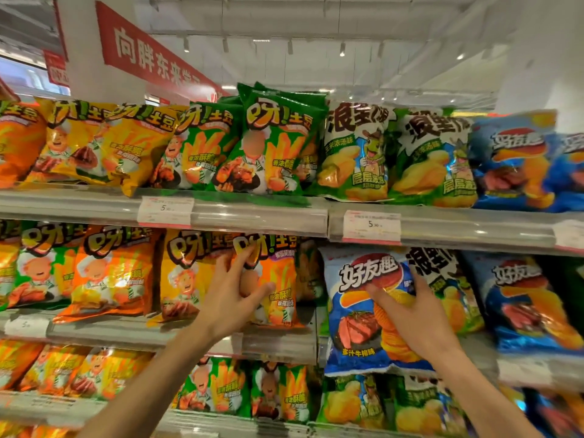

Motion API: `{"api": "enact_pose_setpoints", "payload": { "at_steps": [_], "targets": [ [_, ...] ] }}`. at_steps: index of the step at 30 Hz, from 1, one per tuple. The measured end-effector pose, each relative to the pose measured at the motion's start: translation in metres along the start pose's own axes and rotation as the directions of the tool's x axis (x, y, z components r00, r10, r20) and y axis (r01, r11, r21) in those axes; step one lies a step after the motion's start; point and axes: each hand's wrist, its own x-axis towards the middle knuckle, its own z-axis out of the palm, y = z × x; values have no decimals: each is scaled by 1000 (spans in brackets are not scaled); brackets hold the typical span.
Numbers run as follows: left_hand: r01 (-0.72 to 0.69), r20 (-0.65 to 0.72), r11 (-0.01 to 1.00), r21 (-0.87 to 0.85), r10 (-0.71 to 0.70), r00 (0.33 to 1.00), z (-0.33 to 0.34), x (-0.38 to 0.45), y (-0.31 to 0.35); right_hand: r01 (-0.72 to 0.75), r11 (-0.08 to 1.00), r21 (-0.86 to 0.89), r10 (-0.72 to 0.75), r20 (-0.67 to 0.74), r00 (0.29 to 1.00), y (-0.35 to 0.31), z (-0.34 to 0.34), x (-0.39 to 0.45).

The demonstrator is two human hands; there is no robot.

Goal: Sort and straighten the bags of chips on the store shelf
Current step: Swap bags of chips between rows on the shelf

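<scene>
- Far left of the top shelf (94, 205) had orange and yellow fry-snack bags (94, 143) leaning on each other, pretty messy tbh.
- Next along up there were the green fry-snack bags (271, 147), the front one standing taller than its neighbours and tipped a bit.
- Middle shelf (126, 333), left side: a row of orange fry-snack bags (110, 273) standing upright-ish, overlapping at the edges.
- The left hand (234, 295) was up at an orange bag with a purple label (278, 279) on that middle shelf, fingers spread, with the fingertips on the bag's front near its top left corner. Couldn't really tell if the thumb was hooked behind it or just resting, the blur didn't help.
- White price tags (166, 211) were clipped onto the shelf rails.
- Right of centre on the middle shelf, the blue steak-flavour chip bag (360, 311) stood out in front and hung over the shelf lip.
- The right hand (414, 314) held that blue bag by its right edge, thumb across the front and fingers curled round behind.
- Just behind that hand sat a green-and-white corn chip bag (442, 279), touching the blue one.
- Far right had more blue bags (521, 298), on both the middle and top shelves.
</scene>
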Motion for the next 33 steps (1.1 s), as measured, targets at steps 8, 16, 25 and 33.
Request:
{"api": "enact_pose_setpoints", "payload": {
  "at_steps": [8, 16, 25, 33],
  "targets": [
    [25, 71, 997, 76, -30, 997, 28, 7, -13, -20, 998, 54, 21, -10, 1000, 15, -6, -14],
    [-15, -63, 976, 219, 30, 998, 24, -9, -2, -73, 995, 71, 74, -12, 997, 9, 5, -22],
    [-92, 27, 973, -211, 99, 995, 28, -46, 42, -112, 982, 150, 109, 30, 994, 10, 16, -31],
    [134, 351, 856, -500, 59, 935, 87, -53, 99, -132, 976, 175, 124, 56, 991, 22, -25, -29]
  ]
}}
